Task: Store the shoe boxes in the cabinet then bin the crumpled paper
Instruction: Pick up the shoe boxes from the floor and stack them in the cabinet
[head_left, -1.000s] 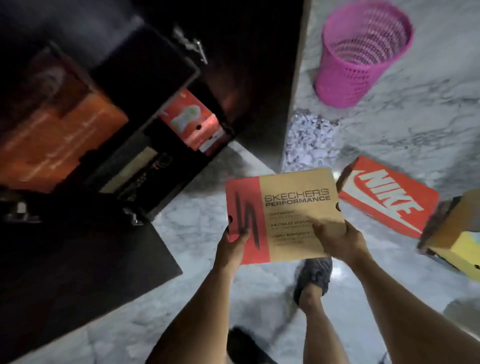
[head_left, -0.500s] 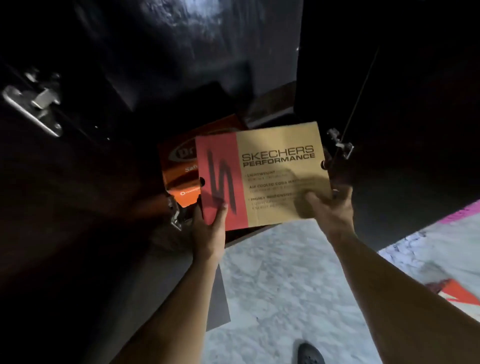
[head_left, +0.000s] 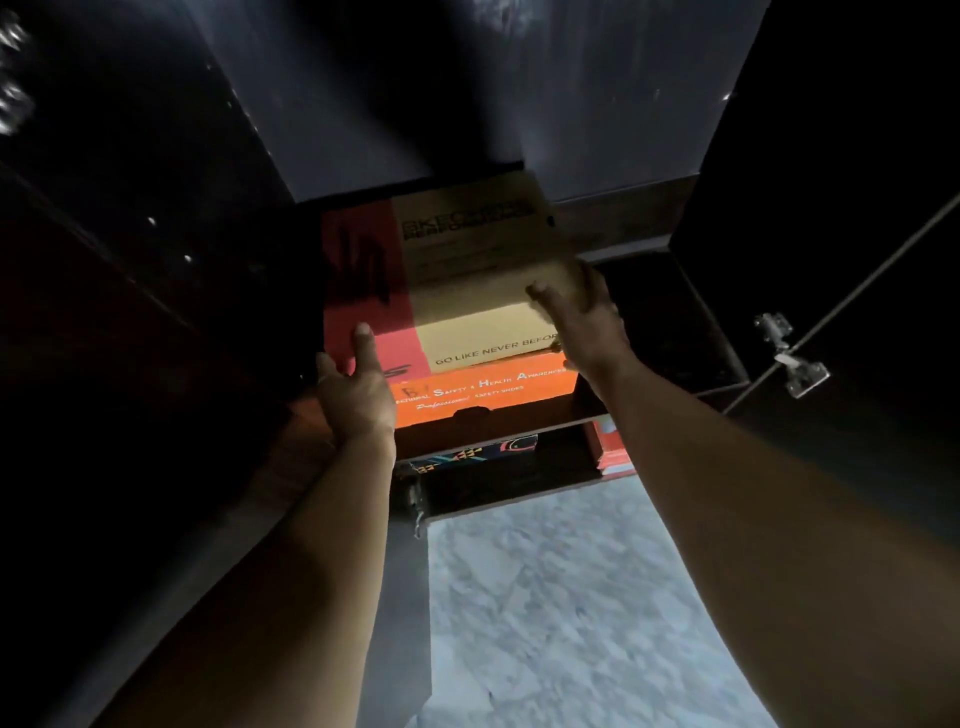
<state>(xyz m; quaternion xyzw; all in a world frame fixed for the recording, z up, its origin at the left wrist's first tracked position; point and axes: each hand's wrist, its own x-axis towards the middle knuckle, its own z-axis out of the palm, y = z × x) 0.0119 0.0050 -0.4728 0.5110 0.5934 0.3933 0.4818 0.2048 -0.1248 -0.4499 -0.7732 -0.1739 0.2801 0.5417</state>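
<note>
Centrally, above mid-frame, the tan-and-red shoe box (head_left: 467, 270) lay on top of an orange shoe box (head_left: 488, 392) inside the dark cabinet (head_left: 675, 332). We held its lower left corner with our left hand (head_left: 358, 392), fingers up against the red panel, and curled the fingers of our right hand (head_left: 584, 317) round its right edge. Lower down, a patterned box (head_left: 478, 454) sat on the shelf beneath. A hinge (head_left: 792, 358) showed at right; marble floor (head_left: 571, 613) filled the lower centre
</note>
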